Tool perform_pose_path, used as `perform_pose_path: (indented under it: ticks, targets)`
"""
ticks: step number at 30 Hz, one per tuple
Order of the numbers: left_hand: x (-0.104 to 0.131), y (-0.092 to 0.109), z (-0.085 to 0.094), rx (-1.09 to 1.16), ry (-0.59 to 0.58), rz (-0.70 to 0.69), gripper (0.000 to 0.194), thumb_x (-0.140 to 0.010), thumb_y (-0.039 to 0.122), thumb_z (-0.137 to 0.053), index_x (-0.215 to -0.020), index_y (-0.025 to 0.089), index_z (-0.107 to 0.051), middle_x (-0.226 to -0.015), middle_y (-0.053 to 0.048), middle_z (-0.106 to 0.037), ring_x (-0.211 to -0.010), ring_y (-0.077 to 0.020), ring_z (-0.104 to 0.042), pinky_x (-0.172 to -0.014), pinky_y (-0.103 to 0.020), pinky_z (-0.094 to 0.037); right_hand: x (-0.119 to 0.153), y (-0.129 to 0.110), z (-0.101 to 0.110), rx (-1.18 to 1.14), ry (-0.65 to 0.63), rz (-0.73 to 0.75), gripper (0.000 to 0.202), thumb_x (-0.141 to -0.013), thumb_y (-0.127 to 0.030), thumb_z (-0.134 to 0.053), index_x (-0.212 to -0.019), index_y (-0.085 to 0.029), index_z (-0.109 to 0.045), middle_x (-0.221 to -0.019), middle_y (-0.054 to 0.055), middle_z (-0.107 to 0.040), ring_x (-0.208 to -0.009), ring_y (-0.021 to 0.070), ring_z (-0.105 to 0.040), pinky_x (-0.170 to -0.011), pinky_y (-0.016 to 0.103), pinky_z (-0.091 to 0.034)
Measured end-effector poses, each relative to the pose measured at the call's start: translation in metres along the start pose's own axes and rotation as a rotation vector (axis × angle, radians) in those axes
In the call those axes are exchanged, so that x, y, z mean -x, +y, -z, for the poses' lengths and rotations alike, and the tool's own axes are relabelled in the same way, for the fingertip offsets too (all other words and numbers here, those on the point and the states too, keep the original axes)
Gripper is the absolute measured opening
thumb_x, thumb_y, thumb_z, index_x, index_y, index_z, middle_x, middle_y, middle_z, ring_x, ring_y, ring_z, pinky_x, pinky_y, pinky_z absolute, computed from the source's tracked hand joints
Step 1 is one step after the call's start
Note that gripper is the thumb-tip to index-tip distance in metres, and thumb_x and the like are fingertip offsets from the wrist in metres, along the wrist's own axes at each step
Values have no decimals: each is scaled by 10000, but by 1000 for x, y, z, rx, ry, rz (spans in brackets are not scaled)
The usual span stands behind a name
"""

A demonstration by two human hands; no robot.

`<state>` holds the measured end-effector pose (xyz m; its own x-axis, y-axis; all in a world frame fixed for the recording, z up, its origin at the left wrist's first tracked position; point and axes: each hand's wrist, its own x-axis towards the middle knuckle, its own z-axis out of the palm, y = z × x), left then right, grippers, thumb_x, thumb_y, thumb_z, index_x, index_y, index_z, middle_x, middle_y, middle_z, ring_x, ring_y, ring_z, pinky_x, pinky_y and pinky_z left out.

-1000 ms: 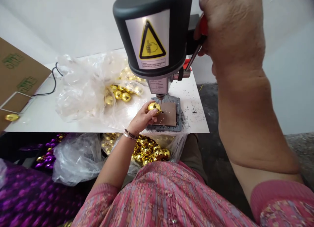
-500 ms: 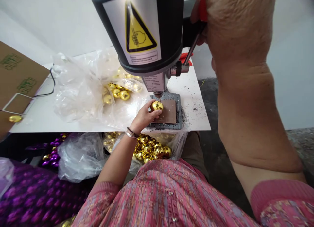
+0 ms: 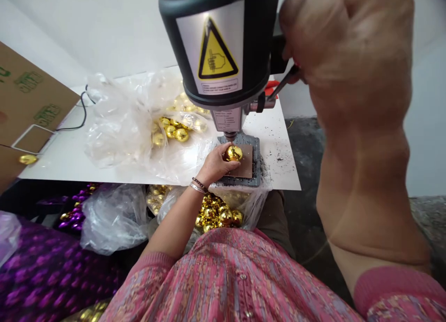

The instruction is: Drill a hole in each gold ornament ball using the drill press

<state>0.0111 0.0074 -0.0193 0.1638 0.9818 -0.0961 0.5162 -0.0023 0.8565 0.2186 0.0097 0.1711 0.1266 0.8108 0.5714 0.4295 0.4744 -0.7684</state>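
My left hand grips a shiny gold mirrored ball between thumb and fingers. The ball rests on a brown board over the grey base plate of a drill press. Directly above it stands the bit; whether it touches the ball is hard to tell. High at the right, close to the camera, my right hand is closed round the press's lever, which has a red part mostly hidden by the fingers.
Clear plastic bags with gold balls lie on the white table. A cardboard box stands left. Below the table edge are more gold balls, a plastic bag and purple balls. Dark shavings lie beside the press.
My right hand has turned and shifted with the lever. The view has moved a little, so the press and table appear slightly further right. The ball looks turned in my left hand.
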Motion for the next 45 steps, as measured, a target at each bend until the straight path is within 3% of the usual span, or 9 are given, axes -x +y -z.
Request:
perform_pose_path:
  ticks: [7,10,13,19,28,33,36,40,45]
  targets:
    - [0,1,-3,46,-18,-2,696,-746,169,-880,-1425,146,-728,-1262,-80,-792,-1107,-236,-727,-1035,-350,-582,68,2,10,107,-142,78,183,-934,-264,-641,-796,-185,-551,-630,-74,-417,-582,10,-332,-574,188,-315]
    - [1,1,-4,27,-9,-20,668,-747,158,-874,-1403,161,-743,-1275,-68,-790,-1116,-230,-724,-1047,-340,-573,81,6,4,114,-150,110,403,-1033,-393,-602,-722,-168,-481,-602,-63,-361,-569,3,-299,-535,173,-254]
    - [1,1,-4,-4,2,-44,624,-754,151,-867,-1368,168,-760,-1273,-68,-789,-1131,-237,-721,-1064,-350,-562,90,15,-9,154,-39,153,559,-1082,-484,-545,-668,-155,-365,-586,-46,-299,-572,11,-266,-547,189,-249]
    - [1,-2,-6,-37,0,-87,554,-769,152,-857,-1316,151,-767,-1247,-88,-788,-1110,-247,-715,-1053,-362,-555,105,49,-34,231,248,384,399,-1095,-385,-528,-754,-180,-507,-659,-21,-482,-631,46,-430,-611,249,-322]
    - [2,-4,-6,-41,-5,-129,411,-788,172,-848,-1192,178,-769,-1135,-50,-787,-1064,-240,-699,-1003,-345,-552,107,81,-49,147,324,469,287,-1079,-379,-511,-849,-209,-544,-732,-19,-575,-674,71,-537,-660,261,-424]
    - [2,-4,-5,-56,3,-125,455,-781,171,-849,-1228,158,-763,-1135,-67,-791,-1053,-245,-696,-1028,-368,-548,111,101,-62,109,296,438,406,-1080,-488,-450,-796,-202,-500,-687,4,-557,-667,99,-573,-633,279,-450]
    - [3,-4,-5,-61,-5,-111,493,-789,201,-850,-1271,162,-756,-1142,-59,-792,-1038,-239,-701,-1013,-362,-555,107,86,-54,113,284,372,518,-1082,-580,-426,-743,-194,-489,-625,-9,-486,-607,86,-500,-603,271,-402]
    - [7,3,-5,-79,8,-65,520,-799,227,-849,-1306,178,-744,-1109,-30,-790,-1002,-221,-707,-954,-326,-555,84,40,-30,147,287,236,596,-1063,-607,-533,-675,-157,-482,-588,-34,-427,-568,35,-386,-573,241,-279]
    - [35,5,15,-95,-66,-63,394,-822,288,-848,-1191,168,-780,-1009,-21,-775,-908,-198,-692,-837,-292,-538,57,9,-15,127,167,-5,527,-1064,-456,-588,-665,-117,-525,-605,-45,-418,-618,20,-440,-633,227,-300]
